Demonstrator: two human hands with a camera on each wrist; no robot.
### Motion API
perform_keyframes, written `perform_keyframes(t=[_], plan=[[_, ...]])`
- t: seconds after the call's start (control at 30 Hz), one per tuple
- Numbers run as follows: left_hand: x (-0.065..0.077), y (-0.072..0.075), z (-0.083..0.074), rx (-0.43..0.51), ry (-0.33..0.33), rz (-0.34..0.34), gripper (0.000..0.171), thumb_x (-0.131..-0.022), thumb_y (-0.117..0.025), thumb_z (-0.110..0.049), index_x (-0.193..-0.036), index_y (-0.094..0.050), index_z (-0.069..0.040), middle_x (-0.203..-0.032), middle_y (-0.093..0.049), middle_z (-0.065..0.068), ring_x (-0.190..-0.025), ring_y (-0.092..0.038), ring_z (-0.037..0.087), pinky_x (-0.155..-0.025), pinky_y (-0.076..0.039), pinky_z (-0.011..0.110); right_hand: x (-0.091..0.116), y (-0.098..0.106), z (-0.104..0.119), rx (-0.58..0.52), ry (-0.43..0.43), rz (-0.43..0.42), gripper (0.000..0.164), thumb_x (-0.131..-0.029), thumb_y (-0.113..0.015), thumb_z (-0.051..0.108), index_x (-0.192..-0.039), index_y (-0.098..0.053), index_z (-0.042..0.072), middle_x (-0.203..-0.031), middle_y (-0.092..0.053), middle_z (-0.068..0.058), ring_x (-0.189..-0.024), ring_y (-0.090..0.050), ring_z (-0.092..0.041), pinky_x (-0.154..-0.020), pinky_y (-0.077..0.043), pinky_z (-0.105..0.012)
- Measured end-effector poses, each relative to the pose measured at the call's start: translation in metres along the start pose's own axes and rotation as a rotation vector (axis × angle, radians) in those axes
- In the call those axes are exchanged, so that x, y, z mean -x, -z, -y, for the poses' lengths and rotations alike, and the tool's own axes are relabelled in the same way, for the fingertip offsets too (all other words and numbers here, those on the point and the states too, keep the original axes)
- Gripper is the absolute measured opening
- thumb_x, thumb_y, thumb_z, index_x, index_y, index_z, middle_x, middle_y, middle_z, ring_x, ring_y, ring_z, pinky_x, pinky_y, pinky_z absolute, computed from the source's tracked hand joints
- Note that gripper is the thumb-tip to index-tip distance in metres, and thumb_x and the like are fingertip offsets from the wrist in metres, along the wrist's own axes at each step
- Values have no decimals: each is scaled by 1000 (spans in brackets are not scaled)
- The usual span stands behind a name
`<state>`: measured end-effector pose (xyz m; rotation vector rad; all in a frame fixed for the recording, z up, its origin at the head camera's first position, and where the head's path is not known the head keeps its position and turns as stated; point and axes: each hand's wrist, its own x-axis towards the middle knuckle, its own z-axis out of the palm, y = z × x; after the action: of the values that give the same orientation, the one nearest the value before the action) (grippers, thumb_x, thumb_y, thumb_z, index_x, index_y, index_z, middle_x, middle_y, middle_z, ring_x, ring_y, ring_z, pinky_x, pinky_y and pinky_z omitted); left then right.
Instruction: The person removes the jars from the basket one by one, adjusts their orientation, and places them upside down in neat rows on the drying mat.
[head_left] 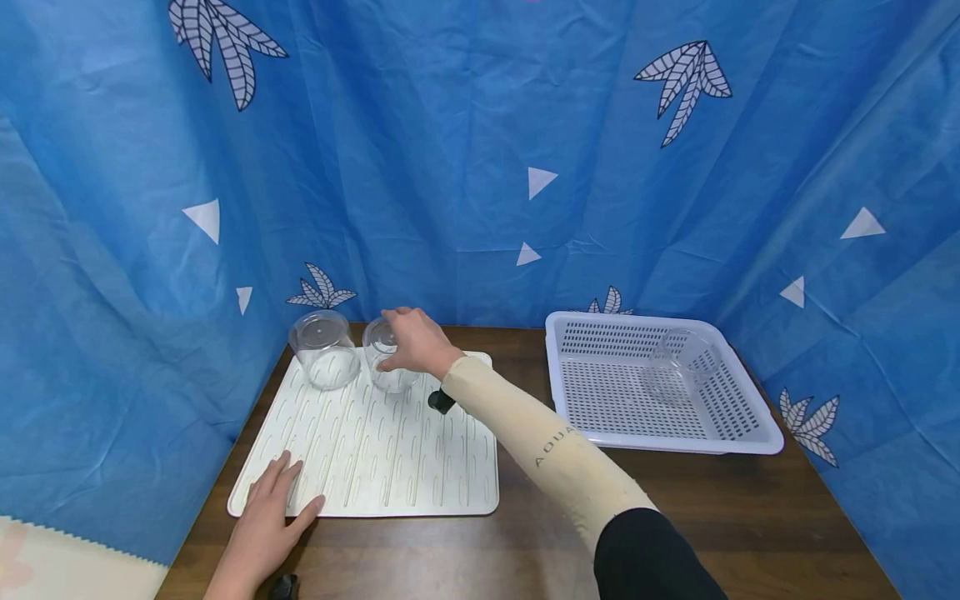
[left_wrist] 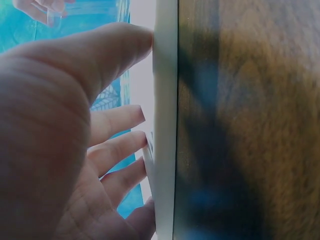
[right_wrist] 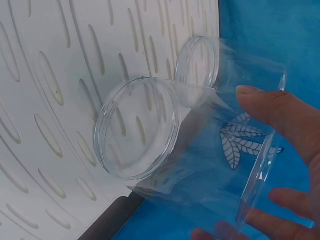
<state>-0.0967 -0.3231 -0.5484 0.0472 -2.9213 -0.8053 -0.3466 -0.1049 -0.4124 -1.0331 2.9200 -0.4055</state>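
Note:
My right hand [head_left: 420, 343] holds a clear plastic container [head_left: 382, 379] near the back edge of a white ridged mat [head_left: 390, 454]. In the right wrist view the thumb lies along the container's side [right_wrist: 200, 150], and the fingers curve about its upper end. Its lower end is at the mat. A second clear container [head_left: 322, 354] stands just to the left at the mat's back corner. At the front left corner, my left hand [head_left: 266, 517] rests with fingers spread on the mat. The left wrist view shows its thumb [left_wrist: 100, 55] and fingertips along the mat's edge.
A white perforated basket [head_left: 675, 444] sits at the right of the wooden table [head_left: 547, 533], with another clear container [head_left: 678, 362] inside at its right end. Blue patterned cloth [head_left: 450, 167] hangs behind and along both sides.

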Motion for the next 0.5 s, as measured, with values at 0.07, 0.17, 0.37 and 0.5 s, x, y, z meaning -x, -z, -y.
perform_keyframes(t=[0.07,0.17,0.37,0.5], plan=[[0,0,0,-3,0,-1,71,-102,-80,-29,-146,-52,19,-160,-34,44,-144,-32,69,-109,-37,84,0,-1,-1,1,-1,-1,102,-85,-96,49,-165,-48,7,-158,-59,-12,-143,-58,-30,-113,-50,-33],[0,-1,0,-4,0,-3,71,-101,-81,-29,-146,-52,19,-160,-35,44,-143,-32,69,-109,-37,84,0,-2,-1,5,-8,2,103,-86,-95,50,-166,-46,6,-158,-58,-13,-142,-58,-31,-114,-50,-33],[0,-1,-1,-4,-3,-10,71,-102,-80,-28,-145,-52,20,-160,-35,44,-144,-32,69,-110,-35,84,-1,-4,-1,-8,-39,7,103,-88,-93,49,-166,-44,3,-158,-57,-14,-142,-56,-31,-113,-51,-34],[0,-1,-2,-3,-4,-15,71,-101,-81,-28,-145,-52,20,-159,-35,44,-143,-32,69,-109,-35,84,-1,-7,-1,11,-59,16,98,-90,-90,51,-163,-47,2,-153,-58,-12,-139,-55,-28,-111,-52,-34]])
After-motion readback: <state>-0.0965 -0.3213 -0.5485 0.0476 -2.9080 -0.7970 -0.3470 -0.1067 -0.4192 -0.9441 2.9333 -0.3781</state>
